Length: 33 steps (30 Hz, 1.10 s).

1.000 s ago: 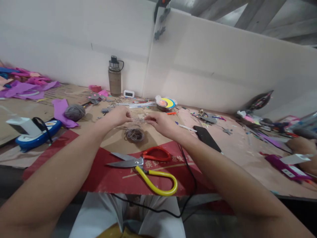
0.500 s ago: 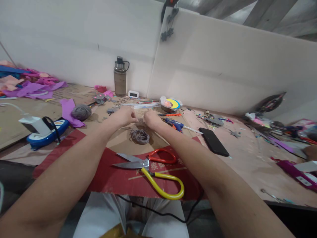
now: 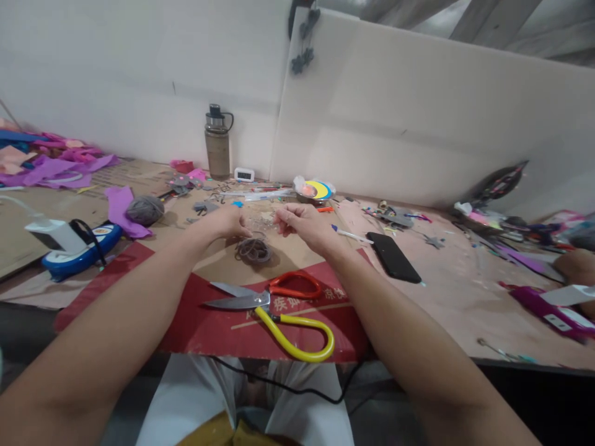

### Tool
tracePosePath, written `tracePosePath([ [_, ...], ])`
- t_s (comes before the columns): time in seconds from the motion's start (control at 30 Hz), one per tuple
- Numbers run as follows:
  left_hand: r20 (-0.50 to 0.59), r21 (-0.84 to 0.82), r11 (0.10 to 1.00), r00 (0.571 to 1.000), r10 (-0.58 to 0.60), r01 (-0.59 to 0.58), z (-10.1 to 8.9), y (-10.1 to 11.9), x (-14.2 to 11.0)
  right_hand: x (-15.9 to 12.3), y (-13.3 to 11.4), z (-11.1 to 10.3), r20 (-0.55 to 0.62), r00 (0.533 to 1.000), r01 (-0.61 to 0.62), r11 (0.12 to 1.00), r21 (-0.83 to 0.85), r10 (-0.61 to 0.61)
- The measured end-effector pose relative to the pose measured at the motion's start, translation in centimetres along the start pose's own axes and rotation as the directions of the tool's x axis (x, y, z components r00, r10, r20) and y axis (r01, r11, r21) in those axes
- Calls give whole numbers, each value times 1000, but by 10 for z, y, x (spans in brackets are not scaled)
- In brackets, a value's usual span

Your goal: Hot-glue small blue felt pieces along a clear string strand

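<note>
Both my hands reach out over the cardboard-covered table [image 3: 223,269]. My left hand [image 3: 229,222] has its fingers curled in a pinch just above a small heap of grey elastic bands [image 3: 253,250]. My right hand [image 3: 301,225] is a hand's width to the right, fingers pinched together; what either hand pinches is too small to make out. Between the hands lies a clear bit of small litter. Nearer to me lie scissors [image 3: 274,306] with one red and one yellow handle.
A black phone [image 3: 393,257] lies right of my right arm. At the back stand a water bottle [image 3: 217,143], a small white clock [image 3: 244,174] and a bowl [image 3: 312,191]. A grey yarn ball [image 3: 144,209], purple felt [image 3: 118,209], a blue device [image 3: 79,246] lie left. Another person's hand [image 3: 576,265] shows far right.
My hands came close together half a second ago and have drawn apart again. The view has shifted slightly; the blue glue gun seen beside my right arm is hidden now.
</note>
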State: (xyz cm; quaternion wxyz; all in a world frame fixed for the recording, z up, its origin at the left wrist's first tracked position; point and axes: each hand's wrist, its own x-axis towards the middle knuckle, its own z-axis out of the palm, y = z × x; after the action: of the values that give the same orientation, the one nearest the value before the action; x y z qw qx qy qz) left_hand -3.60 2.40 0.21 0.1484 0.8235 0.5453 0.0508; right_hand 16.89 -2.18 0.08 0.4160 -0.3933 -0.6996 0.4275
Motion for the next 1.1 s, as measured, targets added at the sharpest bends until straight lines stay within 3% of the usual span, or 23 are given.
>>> tracePosePath([
  [0.1, 30, -26, 1000, 1000, -8, 9, 0, 0, -1, 3, 17, 1, -109, 994, -13, 995, -102, 2],
  [0.2, -53, 4, 1000, 998, -28, 28, -7, 2, -4, 2, 26, 3, -176, 984, -10, 986, -165, -20],
  [0.3, -194, 24, 999, 981, -30, 36, -16, 6, -9, 0, 30, 5, -178, 983, 1, 959, -284, -54],
  [0.43, -265, -52, 999, 964, -16, 2, -23, 7, -13, -2, 33, 6, -164, 968, 80, 854, -514, -190],
  [0.53, -315, -90, 995, 949, 13, -44, -21, 3, -10, -2, 34, 5, -146, 975, 71, 853, -517, -170],
  [0.6, -258, -90, 994, 965, 36, -61, -17, 1, -7, -3, 35, 6, -131, 984, 37, 867, -497, -118],
  [0.67, -108, -76, 993, 991, 77, -86, -10, 0, -3, -3, 36, 9, -101, 990, 34, 851, -524, -101],
  [0.73, 51, -64, 991, 991, 121, -118, -3, -1, 0, -3, 38, 13, -39, 995, 57, 813, -579, -97],
  [0.8, 141, -82, 988, 980, 143, -133, 2, -2, 3, 0, 41, 18, 32, 995, 96, 771, -630, -98],
  [0.93, 178, -115, 984, 971, 157, -138, 5, -2, 4, 8, 49, 24, 71, 991, 131, 738, -662, -112],
  [1.1, 102, -118, 986, 986, 131, -119, 8, -2, 4, 10, 57, 23, -5, 987, 119, 742, -660, -162],
])
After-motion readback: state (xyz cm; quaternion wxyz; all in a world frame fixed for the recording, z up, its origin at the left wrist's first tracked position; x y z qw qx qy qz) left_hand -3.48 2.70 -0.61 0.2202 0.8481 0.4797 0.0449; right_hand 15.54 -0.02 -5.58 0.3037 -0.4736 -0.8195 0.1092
